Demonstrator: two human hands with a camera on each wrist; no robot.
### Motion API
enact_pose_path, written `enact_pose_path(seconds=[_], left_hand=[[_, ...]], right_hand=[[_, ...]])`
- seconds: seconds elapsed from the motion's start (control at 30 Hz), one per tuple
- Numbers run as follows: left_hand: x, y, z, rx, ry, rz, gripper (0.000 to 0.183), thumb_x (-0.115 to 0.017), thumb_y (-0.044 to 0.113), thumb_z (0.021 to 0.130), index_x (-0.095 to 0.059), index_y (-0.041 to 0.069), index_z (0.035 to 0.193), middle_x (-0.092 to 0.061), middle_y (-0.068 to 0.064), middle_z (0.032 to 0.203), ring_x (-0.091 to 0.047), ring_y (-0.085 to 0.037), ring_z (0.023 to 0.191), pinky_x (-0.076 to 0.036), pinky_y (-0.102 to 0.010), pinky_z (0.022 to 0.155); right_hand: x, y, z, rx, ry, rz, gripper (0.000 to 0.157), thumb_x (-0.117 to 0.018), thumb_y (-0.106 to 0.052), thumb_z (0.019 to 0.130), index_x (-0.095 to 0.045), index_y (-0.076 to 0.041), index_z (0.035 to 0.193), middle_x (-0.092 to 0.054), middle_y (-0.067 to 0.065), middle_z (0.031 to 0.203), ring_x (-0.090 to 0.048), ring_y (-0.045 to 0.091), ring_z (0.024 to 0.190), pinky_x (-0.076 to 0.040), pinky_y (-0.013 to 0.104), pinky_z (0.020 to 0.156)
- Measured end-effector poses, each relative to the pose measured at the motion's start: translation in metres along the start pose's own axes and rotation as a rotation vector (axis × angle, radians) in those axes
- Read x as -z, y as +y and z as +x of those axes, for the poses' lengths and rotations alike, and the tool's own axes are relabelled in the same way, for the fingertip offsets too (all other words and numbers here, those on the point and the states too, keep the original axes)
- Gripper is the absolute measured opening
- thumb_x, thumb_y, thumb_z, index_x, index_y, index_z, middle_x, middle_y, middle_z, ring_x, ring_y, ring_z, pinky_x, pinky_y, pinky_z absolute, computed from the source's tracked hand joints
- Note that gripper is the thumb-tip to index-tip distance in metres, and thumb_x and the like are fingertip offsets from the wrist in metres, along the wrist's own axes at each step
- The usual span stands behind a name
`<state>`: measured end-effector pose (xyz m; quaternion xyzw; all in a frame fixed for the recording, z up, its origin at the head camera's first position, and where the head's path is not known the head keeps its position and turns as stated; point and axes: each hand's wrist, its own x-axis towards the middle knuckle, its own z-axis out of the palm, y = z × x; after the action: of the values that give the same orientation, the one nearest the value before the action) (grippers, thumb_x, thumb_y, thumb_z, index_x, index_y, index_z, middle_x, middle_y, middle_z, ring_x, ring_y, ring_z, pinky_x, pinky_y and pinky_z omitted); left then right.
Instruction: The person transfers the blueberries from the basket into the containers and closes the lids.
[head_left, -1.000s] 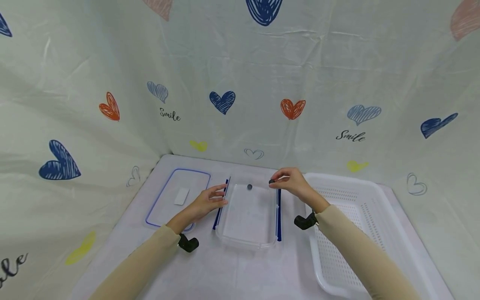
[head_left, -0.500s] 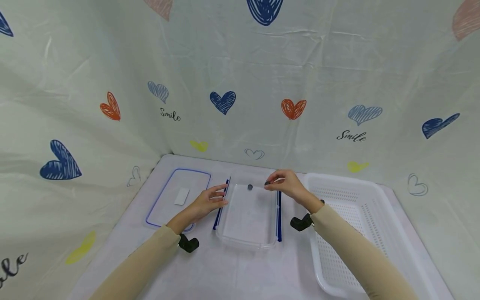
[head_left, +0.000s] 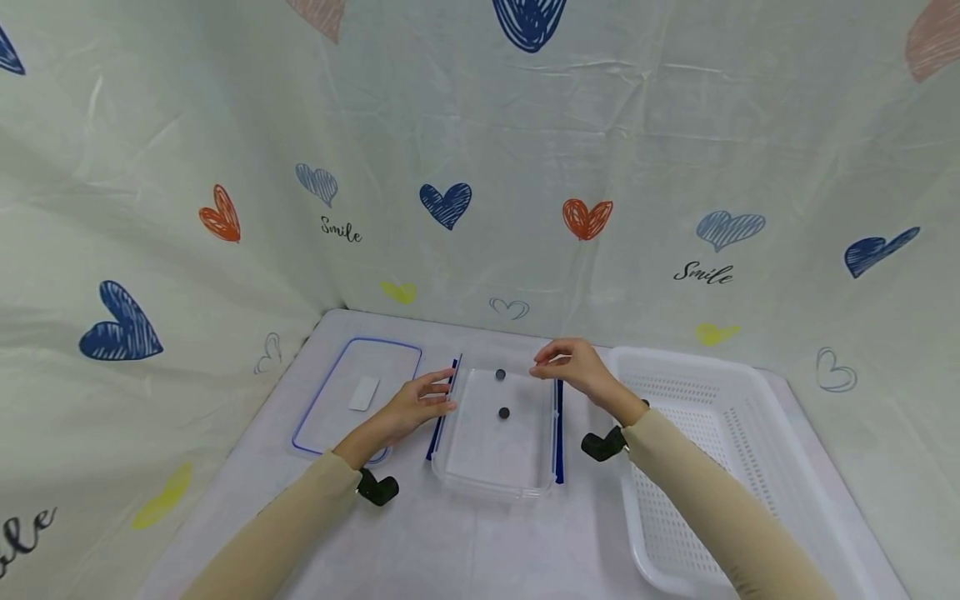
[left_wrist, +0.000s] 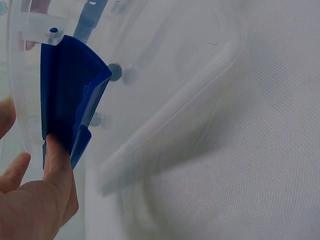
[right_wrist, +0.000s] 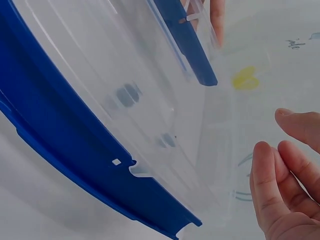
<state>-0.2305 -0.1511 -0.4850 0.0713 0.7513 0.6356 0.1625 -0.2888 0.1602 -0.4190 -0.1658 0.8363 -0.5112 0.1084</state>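
A clear plastic container [head_left: 498,450] with blue side latches [left_wrist: 75,90] stands in the middle of the table, its top uncovered. Two small dark round pieces sit inside: one near the far end [head_left: 500,375] and one nearer the middle [head_left: 504,412]. My left hand [head_left: 408,408] is at the container's left side, fingers spread; in the left wrist view a fingertip touches the folded-down blue latch. Over the far right corner hovers my right hand [head_left: 573,367], thumb and fingers [right_wrist: 265,175] apart with nothing between them.
A clear lid with a blue rim [head_left: 318,387] lies left of the container, bearing a white rectangular piece [head_left: 363,393]. On the right stands a large white perforated basket [head_left: 637,533]. A curtain printed with hearts [head_left: 480,125] hangs behind the table.
My right hand has moved slightly left and let go of a small dark round piece, which now sits in the container's middle. My left hand has stayed in place.
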Motion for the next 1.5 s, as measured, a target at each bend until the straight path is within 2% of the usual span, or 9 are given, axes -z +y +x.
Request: enact_pose_path(seconds=[0.23, 0.5, 0.7, 1.03, 1.13, 1.33, 1.5], left_hand=[[0.000, 0.000, 0.000, 0.004, 0.005, -0.001, 0.068, -0.067, 0.010, 0.097, -0.033, 0.004, 0.155, -0.037, -0.031, 0.149, -0.039, -0.046, 0.136, -0.041, -0.050, 0.107], [-0.001, 0.002, 0.000, 0.008, 0.008, 0.001, 0.067, -0.067, 0.011, 0.097, -0.034, 0.006, 0.155, -0.036, -0.031, 0.150, -0.038, -0.046, 0.137, -0.039, -0.052, 0.108], [-0.001, 0.002, 0.001, 0.012, 0.003, -0.002, 0.067, -0.068, 0.011, 0.096, -0.035, 0.006, 0.154, -0.036, -0.030, 0.150, -0.037, -0.045, 0.138, -0.039, -0.052, 0.108], [-0.001, 0.002, 0.001, 0.006, 0.010, 0.001, 0.067, -0.068, 0.012, 0.096, -0.035, 0.006, 0.154, -0.037, -0.030, 0.149, -0.038, -0.045, 0.137, -0.039, -0.052, 0.108], [-0.002, 0.002, 0.001, 0.009, 0.010, -0.005, 0.068, -0.068, 0.011, 0.096, -0.035, 0.006, 0.154, -0.036, -0.030, 0.150, -0.038, -0.045, 0.137, -0.039, -0.052, 0.108], [-0.001, 0.002, 0.000, 0.010, 0.009, -0.009, 0.068, -0.068, 0.012, 0.096, -0.034, 0.006, 0.155, -0.036, -0.031, 0.150, -0.038, -0.045, 0.137, -0.038, -0.052, 0.108], [-0.001, 0.002, -0.002, 0.015, 0.011, -0.009, 0.068, -0.068, 0.011, 0.096, -0.034, 0.006, 0.155, -0.036, -0.030, 0.150, -0.038, -0.044, 0.137, -0.038, -0.052, 0.109]], right_hand=[[0.009, 0.001, -0.001, -0.010, 0.003, 0.024, 0.029, -0.079, -0.014, 0.087, -0.069, 0.005, 0.106, -0.069, 0.013, 0.107, -0.069, 0.022, 0.092, -0.052, 0.042, 0.091], [0.027, 0.001, -0.008, -0.004, 0.016, 0.062, 0.032, -0.079, -0.013, 0.088, -0.068, 0.008, 0.109, -0.068, 0.016, 0.109, -0.070, 0.020, 0.092, -0.052, 0.043, 0.093], [0.046, 0.002, -0.016, -0.022, 0.055, 0.083, 0.030, -0.077, -0.011, 0.088, -0.067, 0.008, 0.109, -0.070, 0.017, 0.107, -0.071, 0.028, 0.094, -0.053, 0.040, 0.092], [0.071, 0.006, -0.030, -0.043, 0.116, 0.074, 0.034, -0.078, -0.017, 0.089, -0.066, 0.007, 0.111, -0.071, 0.014, 0.104, -0.070, 0.016, 0.087, -0.048, 0.049, 0.099], [0.077, 0.008, -0.035, -0.030, 0.126, 0.062, 0.036, -0.077, -0.017, 0.090, -0.065, 0.008, 0.113, -0.071, 0.016, 0.105, -0.070, 0.013, 0.086, -0.050, 0.044, 0.097], [0.085, 0.016, -0.043, -0.016, 0.137, 0.040, 0.037, -0.077, -0.017, 0.090, -0.065, 0.009, 0.113, -0.071, 0.017, 0.107, -0.070, 0.014, 0.089, -0.054, 0.026, 0.085], [0.089, 0.023, -0.050, -0.035, 0.152, 0.052, 0.036, -0.076, -0.016, 0.090, -0.064, 0.009, 0.113, -0.072, 0.014, 0.105, -0.070, 0.015, 0.090, -0.054, 0.022, 0.083]])
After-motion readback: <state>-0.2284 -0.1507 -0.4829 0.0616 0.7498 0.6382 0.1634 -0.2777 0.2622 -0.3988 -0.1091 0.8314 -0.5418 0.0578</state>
